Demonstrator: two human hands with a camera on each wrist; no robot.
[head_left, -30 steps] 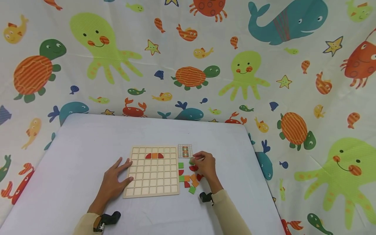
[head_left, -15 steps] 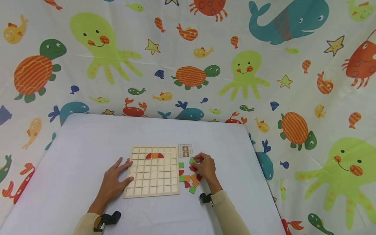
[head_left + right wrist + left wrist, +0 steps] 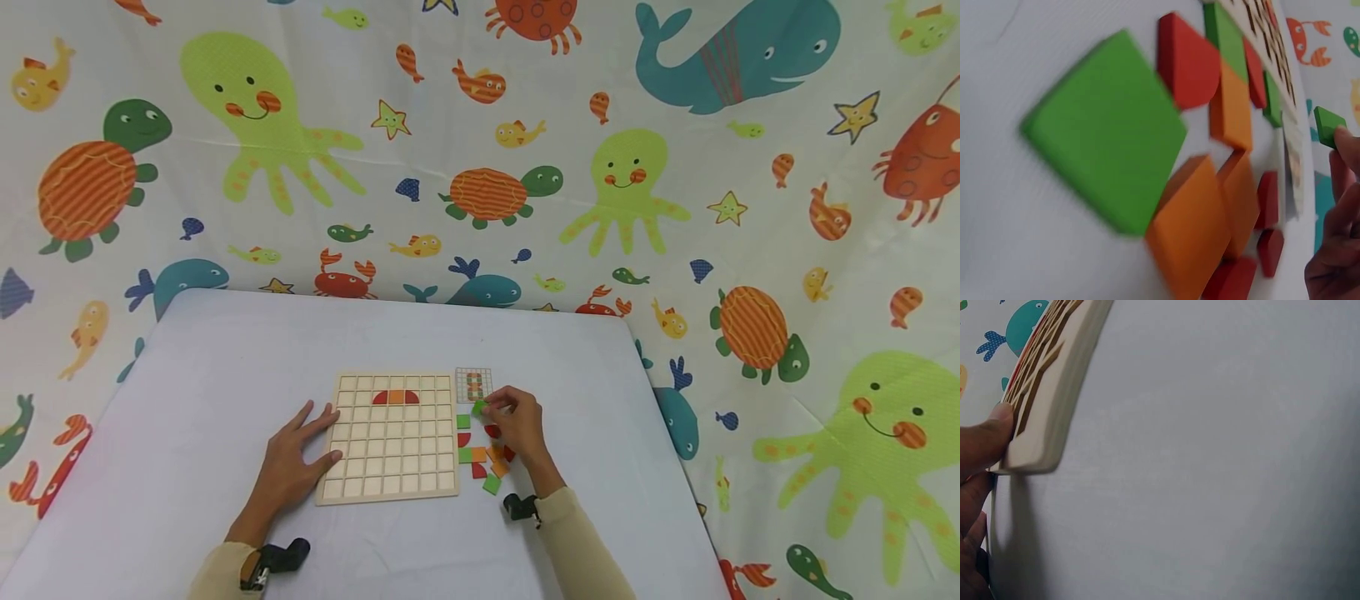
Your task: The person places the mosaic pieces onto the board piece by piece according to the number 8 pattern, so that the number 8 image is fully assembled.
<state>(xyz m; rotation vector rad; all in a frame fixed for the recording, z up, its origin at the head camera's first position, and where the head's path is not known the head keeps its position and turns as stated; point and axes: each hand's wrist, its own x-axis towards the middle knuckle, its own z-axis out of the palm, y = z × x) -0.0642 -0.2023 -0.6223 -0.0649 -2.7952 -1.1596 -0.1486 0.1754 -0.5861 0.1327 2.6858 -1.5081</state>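
My left hand [image 3: 288,462] lies spread along the left edge of a wooden grid board [image 3: 390,492], its thumb and fingertips touching the frame. In the left wrist view the thumb [image 3: 988,434] rests on the rim near a corner of the board. Between thumb and fingertips, my right hand [image 3: 521,425] pinches a green square tile [image 3: 478,408], right of the board and just below a small pattern card [image 3: 474,386]. The right wrist view shows this green tile [image 3: 1329,125] raised clear of the table. Two red quarter-round tiles flank an orange tile [image 3: 397,397] in the grid.
Loose red, orange and green tiles lie right of the board, among them a green square [image 3: 491,484], an orange square [image 3: 480,455] and a red piece [image 3: 478,471]. The white table [image 3: 247,350] reaches back to a curtain [image 3: 480,108] printed with sea animals.
My right hand has picked up the green tile and shifted it slightly left, toward the board. My left hand has stayed at the board's edge.
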